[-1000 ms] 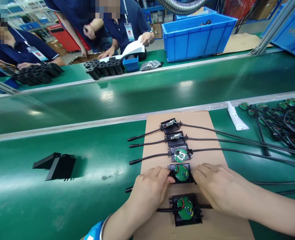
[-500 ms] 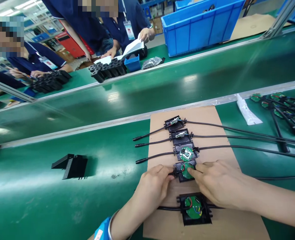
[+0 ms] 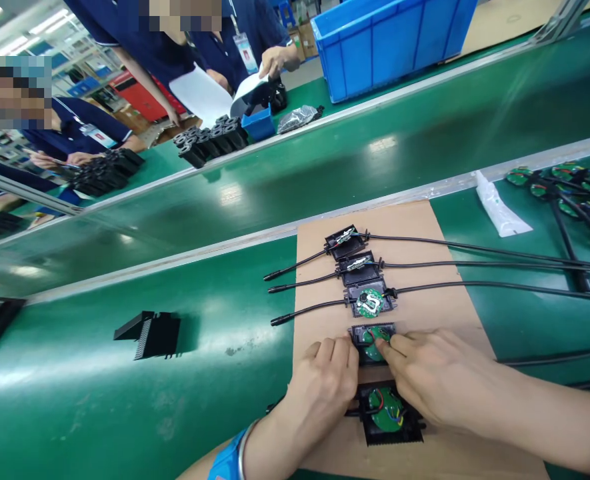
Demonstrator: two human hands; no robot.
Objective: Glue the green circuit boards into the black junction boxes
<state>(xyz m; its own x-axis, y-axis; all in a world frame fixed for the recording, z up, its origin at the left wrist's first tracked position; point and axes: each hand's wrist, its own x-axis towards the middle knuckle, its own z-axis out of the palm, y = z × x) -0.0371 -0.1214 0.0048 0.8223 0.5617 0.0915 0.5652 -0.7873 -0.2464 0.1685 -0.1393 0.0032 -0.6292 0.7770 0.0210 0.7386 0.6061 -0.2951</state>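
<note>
A black plastic housing [image 3: 359,359] with a round green circuit board [image 3: 373,339] lies between my hands on the cardboard. My left hand [image 3: 327,373] is closed, its fingers curled at the housing's left edge and hiding what they grip. My right hand [image 3: 435,373] presses an index fingertip on the board, with its other fingers folded against the housing's right side. Nearer me lies another open housing [image 3: 395,437] with a wired green board. Beyond my hands, a housing with white paste on its board [image 3: 369,303] and two more housings [image 3: 359,268] [image 3: 343,241] form a row, each with black cables.
The cardboard sheet [image 3: 309,227] lies on the green bench. Two loose black covers [image 3: 157,335] are at left. A white tube [image 3: 499,207] and a pile of wired boards [image 3: 569,190] lie at right. Across the bench, people sit near black parts [image 3: 212,140] and a blue crate [image 3: 395,50].
My left hand has turned so its knuckles face up, now covering the cable at the housing's left edge. My right index finger stays on the board. Across the bench, a person has lifted a paper sheet.
</note>
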